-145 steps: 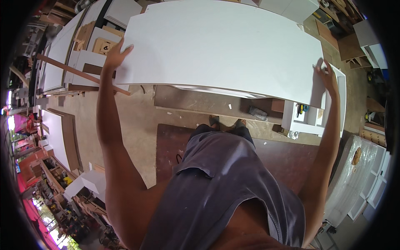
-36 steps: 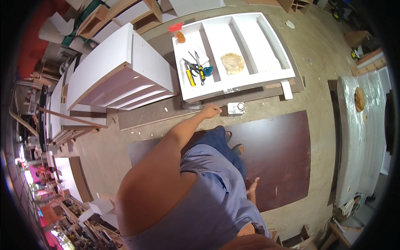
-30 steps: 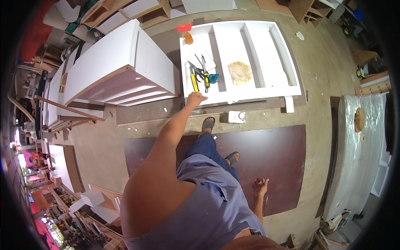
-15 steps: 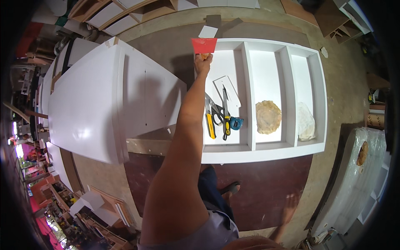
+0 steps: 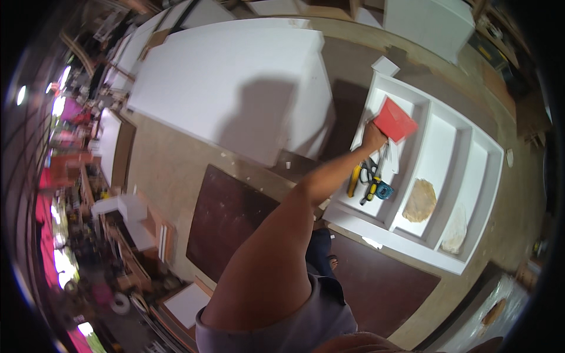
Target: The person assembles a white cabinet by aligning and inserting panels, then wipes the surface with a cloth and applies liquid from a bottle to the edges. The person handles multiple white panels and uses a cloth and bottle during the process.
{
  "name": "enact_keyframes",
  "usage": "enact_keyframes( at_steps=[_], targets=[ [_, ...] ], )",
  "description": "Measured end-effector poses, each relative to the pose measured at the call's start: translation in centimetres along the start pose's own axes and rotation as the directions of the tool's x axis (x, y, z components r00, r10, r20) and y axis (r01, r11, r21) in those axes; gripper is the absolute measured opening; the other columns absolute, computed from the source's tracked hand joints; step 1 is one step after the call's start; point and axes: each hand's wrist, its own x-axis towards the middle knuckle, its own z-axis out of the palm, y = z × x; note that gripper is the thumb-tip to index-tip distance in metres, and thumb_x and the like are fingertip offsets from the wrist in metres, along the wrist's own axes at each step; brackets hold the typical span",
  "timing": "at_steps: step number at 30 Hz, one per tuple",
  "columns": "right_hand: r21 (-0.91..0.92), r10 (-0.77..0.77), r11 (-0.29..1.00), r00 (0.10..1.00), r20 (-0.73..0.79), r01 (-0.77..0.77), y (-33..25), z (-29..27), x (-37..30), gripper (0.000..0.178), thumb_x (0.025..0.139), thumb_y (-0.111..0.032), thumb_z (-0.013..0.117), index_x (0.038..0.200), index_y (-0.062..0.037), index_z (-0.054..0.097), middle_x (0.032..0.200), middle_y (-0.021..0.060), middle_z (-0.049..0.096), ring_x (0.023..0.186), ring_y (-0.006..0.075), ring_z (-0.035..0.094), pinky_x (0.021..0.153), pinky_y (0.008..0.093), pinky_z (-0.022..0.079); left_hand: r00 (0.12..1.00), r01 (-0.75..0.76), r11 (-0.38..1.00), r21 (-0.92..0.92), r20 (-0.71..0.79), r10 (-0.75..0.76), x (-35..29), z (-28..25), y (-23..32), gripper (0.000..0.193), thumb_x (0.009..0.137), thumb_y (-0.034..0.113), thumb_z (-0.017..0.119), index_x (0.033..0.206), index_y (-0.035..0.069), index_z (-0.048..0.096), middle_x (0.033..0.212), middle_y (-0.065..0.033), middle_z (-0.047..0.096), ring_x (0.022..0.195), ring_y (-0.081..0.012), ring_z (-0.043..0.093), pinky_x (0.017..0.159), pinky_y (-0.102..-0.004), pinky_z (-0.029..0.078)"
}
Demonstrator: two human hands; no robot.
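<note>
In my left hand (image 5: 374, 138) is a red flat spreader (image 5: 395, 120) with a flared blade, the fingers wrapped round its narrow end. Hand and spreader are above the left compartment of a white shelf unit (image 5: 406, 240) lying on its back. Below the hand, in that compartment, lie a yellow-handled cutter (image 5: 354, 181), dark-handled scissors (image 5: 365, 173), a yellow-and-black handled tool (image 5: 372, 189) and a teal tape measure (image 5: 384, 190). A round beige patch-like piece (image 5: 419, 201) lies in the middle compartment, a whitish one (image 5: 455, 229) in the right. My right hand is out of view.
A large white cabinet (image 5: 218, 76) stands to the left of the shelf unit. Dark red boards (image 5: 235, 215) cover the floor near my feet. Plastic-wrapped panels (image 5: 500, 312) lean at the lower right. Wood offcuts and clutter line the left side.
My view has turned, so the shelf unit appears farther right and tilted. The left hand with the spreader has gone from the unit's far left corner to over its left compartment. My right hand has left view.
</note>
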Motion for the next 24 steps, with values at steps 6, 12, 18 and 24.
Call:
enact_keyframes(
  at_steps=[6, 12, 18, 24],
  targets=[
    [0.194, -0.277, 0.951, 0.944, 0.179, 0.242, -4.2, 5.5, -4.0, 0.052, 0.094, -0.033, 0.061, 0.132, 0.0012, 0.053, 0.131, 0.0153, 0.057, 0.123, 0.0281, 0.053, 0.112, 0.0405, 0.038, 0.978, -0.081, 0.996, 0.044, 0.194, 0.071, -12.8, -15.8, 13.8, 0.031, 0.075, 0.022, 0.078, 0.097, 0.003, 0.068, 0.088, -0.0191, 0.069, 0.085, -0.0412, 0.067, 0.073, -0.0441, 0.056],
    [0.397, -0.595, 0.766, 0.792, 0.139, 0.505, -11.3, 7.2, -9.0, 0.055, 0.092, -0.036, 0.062, 0.131, 0.0011, 0.053, 0.13, 0.015, 0.057, 0.123, 0.0276, 0.053, 0.112, 0.0405, 0.037, 0.984, -0.072, 0.996, 0.043, -0.162, 0.078, -28.2, -31.7, 22.3, 0.025, 0.077, 0.011, 0.076, 0.099, 0.003, 0.067, 0.086, -0.0145, 0.069, 0.072, -0.0239, 0.066, 0.067, -0.0379, 0.053],
    [0.616, -0.808, 0.42, 0.584, -0.08, 0.666, -21.7, 6.7, -15.3, 0.058, 0.09, -0.04, 0.063, 0.129, 0.0009, 0.053, 0.128, 0.0147, 0.057, 0.122, 0.0272, 0.053, 0.112, 0.0405, 0.036, 0.928, 0.191, 0.978, 0.088, -0.341, -0.151, -41.8, -44.9, 25.9, 0.015, 0.08, 0.004, 0.068, 0.095, 0.003, 0.068, 0.085, -0.0113, 0.069, 0.078, -0.0224, 0.069, 0.067, -0.0351, 0.053],
    [0.725, -0.879, -0.033, 0.325, -0.349, 0.688, -32.1, 7.5, -22.0, 0.061, 0.088, -0.043, 0.065, 0.128, 0.0008, 0.054, 0.127, 0.0143, 0.057, 0.121, 0.0267, 0.053, 0.112, 0.0404, 0.036, 0.895, 0.273, 0.922, 0.274, -0.423, -0.139, -48.9, -54.9, 27.2, 0.02, 0.084, 0.009, 0.071, 0.103, 0.005, 0.071, 0.084, -0.0092, 0.071, 0.076, -0.0157, 0.069, 0.069, -0.0331, 0.053]
  ],
)
